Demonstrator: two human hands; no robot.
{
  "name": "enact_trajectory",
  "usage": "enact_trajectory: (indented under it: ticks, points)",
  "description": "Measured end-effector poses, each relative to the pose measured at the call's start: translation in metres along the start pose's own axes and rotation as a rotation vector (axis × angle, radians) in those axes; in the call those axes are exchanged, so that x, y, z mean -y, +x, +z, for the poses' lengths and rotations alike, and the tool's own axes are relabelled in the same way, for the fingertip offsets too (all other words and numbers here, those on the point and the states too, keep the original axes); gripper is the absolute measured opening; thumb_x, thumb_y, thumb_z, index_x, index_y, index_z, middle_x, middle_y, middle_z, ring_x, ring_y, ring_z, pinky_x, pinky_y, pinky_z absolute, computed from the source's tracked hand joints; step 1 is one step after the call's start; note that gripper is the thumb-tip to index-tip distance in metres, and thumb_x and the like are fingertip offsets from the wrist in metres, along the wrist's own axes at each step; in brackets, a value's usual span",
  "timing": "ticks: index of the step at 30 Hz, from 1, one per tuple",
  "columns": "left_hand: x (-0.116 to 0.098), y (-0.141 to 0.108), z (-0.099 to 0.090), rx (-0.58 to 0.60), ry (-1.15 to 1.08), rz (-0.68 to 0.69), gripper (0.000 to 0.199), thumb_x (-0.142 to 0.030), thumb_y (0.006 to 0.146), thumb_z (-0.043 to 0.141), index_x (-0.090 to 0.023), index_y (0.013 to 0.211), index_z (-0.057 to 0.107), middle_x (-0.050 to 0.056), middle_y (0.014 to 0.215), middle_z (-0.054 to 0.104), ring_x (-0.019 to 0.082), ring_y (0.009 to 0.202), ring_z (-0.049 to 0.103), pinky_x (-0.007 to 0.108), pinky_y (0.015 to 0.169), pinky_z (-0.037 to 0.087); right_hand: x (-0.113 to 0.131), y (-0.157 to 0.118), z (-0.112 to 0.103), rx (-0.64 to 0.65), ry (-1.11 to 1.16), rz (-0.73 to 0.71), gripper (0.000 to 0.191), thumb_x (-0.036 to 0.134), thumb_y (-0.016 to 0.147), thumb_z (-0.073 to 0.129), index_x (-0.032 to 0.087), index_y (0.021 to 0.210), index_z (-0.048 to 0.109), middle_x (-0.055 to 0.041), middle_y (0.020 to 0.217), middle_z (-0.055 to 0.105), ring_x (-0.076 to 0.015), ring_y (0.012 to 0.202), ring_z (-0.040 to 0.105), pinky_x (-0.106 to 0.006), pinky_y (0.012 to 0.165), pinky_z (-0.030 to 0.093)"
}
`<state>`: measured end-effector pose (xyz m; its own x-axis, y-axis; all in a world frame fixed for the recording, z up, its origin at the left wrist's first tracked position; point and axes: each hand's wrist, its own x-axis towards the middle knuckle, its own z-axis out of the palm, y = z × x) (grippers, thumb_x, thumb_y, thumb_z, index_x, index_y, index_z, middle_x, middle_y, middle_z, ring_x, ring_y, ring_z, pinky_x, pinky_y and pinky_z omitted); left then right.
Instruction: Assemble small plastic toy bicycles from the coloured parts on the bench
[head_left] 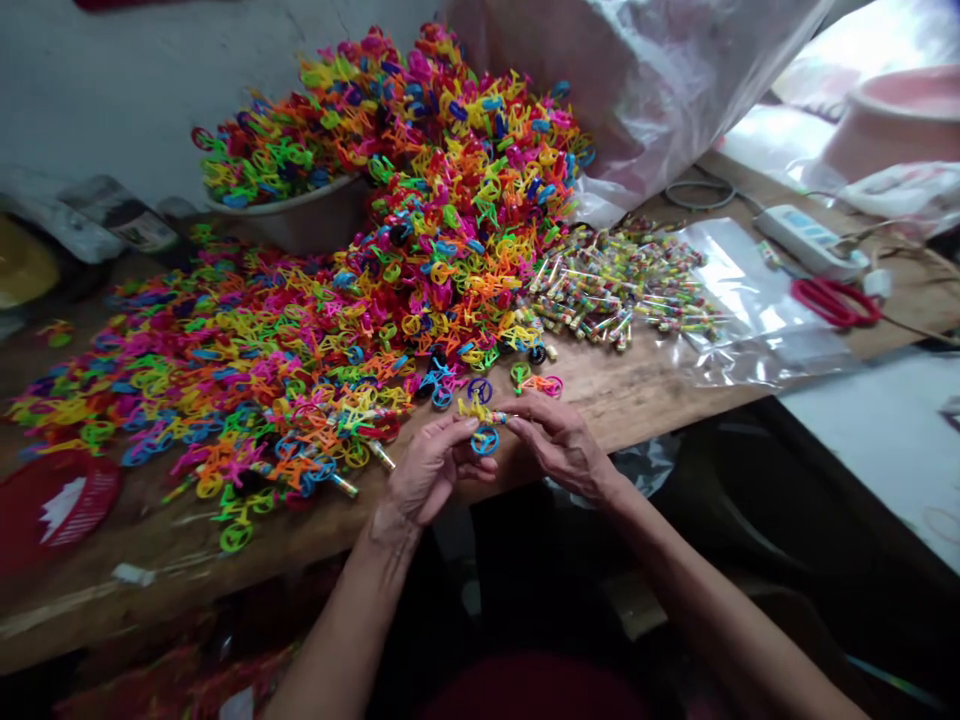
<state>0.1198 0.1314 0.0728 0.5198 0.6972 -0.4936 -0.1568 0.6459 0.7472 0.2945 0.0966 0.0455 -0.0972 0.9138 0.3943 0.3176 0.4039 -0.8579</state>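
Observation:
Near the table's front edge, my left hand (pixel 435 465) pinches a small yellow plastic toy bicycle (pixel 474 408) with blue wheels. My right hand (pixel 559 440) is closed at the toy's right side, its thumb and forefinger on a small printed tube (pixel 499 418) that touches the toy. Just beyond my hands lie a green, orange and pink toy (pixel 536 382) and a blue one (pixel 439 380). A large heap of colourful plastic toys (pixel 300 330) spreads to the left and behind. Many small printed tubes (pixel 622 285) are piled right of it.
A grey basin (pixel 315 215) full of toys stands at the back. Clear plastic bags (pixel 757 300), red-handled scissors (pixel 836 302) and a white power strip (pixel 810 243) lie at the right. A red basket (pixel 94 495) sits on the wooden table (pixel 300 560) at the left.

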Motion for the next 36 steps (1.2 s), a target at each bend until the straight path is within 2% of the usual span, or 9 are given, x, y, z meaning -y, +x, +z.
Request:
enact_trajectory:
  ticks: [5,10,16,23,27,32,36]
  points:
    - [0.007,0.0,0.009,0.066,-0.101,-0.003,0.019,-0.023,0.077,0.063,-0.011,0.092,0.062,0.004,0.078,0.062,0.014,0.058,0.062,0.023,0.052,0.055,0.006,-0.006,-0.001,-0.028,-0.019,-0.041,0.014,0.019,0.091,0.049,0.017,0.103,0.056,-0.0049,0.089,0.058,-0.0155,0.083,0.054,-0.029,0.076,0.043]
    - [0.011,0.0,0.01,0.031,-0.148,-0.001,0.013,-0.021,0.079,0.062,-0.011,0.087,0.061,0.004,0.072,0.062,0.015,0.058,0.063,0.024,0.049,0.055,0.005,-0.012,-0.007,-0.118,0.011,0.044,0.013,0.019,0.091,0.049,0.018,0.102,0.056,-0.0052,0.094,0.057,-0.0158,0.087,0.054,-0.029,0.078,0.043]
    - [0.011,-0.002,0.009,0.077,-0.079,-0.045,0.015,-0.021,0.083,0.056,-0.01,0.094,0.059,0.007,0.077,0.062,0.016,0.061,0.063,0.023,0.051,0.055,0.001,-0.016,-0.009,-0.03,-0.052,-0.004,0.017,0.016,0.09,0.048,0.016,0.104,0.057,-0.0061,0.094,0.058,-0.0169,0.09,0.055,-0.031,0.083,0.042]
    - [0.018,0.003,0.011,0.046,-0.256,-0.169,0.015,-0.016,0.086,0.048,-0.008,0.093,0.06,0.008,0.075,0.063,0.012,0.057,0.061,0.021,0.05,0.054,-0.002,-0.02,-0.004,-0.021,-0.111,-0.074,0.018,0.014,0.091,0.045,0.017,0.106,0.053,-0.0073,0.097,0.057,-0.0173,0.092,0.054,-0.029,0.08,0.044]
    - [0.016,-0.001,0.016,0.013,-0.122,-0.077,0.015,-0.02,0.082,0.056,-0.009,0.091,0.058,0.007,0.073,0.063,0.015,0.059,0.063,0.025,0.053,0.055,-0.003,-0.023,-0.006,0.006,-0.066,-0.04,0.016,0.015,0.092,0.043,0.016,0.106,0.051,-0.0071,0.095,0.057,-0.0163,0.087,0.056,-0.028,0.077,0.046]
    - [0.013,-0.006,0.028,-0.087,0.135,0.038,0.026,-0.031,0.076,0.065,-0.008,0.085,0.056,0.007,0.071,0.062,0.017,0.058,0.063,0.027,0.055,0.055,0.002,-0.023,-0.015,0.031,-0.11,-0.024,0.012,0.019,0.092,0.045,0.017,0.101,0.051,-0.0064,0.091,0.058,-0.0159,0.082,0.056,-0.026,0.072,0.046]
    - [0.015,-0.006,0.034,-0.098,0.07,0.067,0.026,-0.032,0.076,0.065,-0.009,0.085,0.056,0.005,0.07,0.062,0.016,0.058,0.062,0.025,0.056,0.055,0.004,-0.023,-0.018,0.052,-0.192,-0.063,0.011,0.018,0.092,0.043,0.016,0.1,0.051,-0.0069,0.088,0.057,-0.0164,0.079,0.055,-0.027,0.069,0.045]
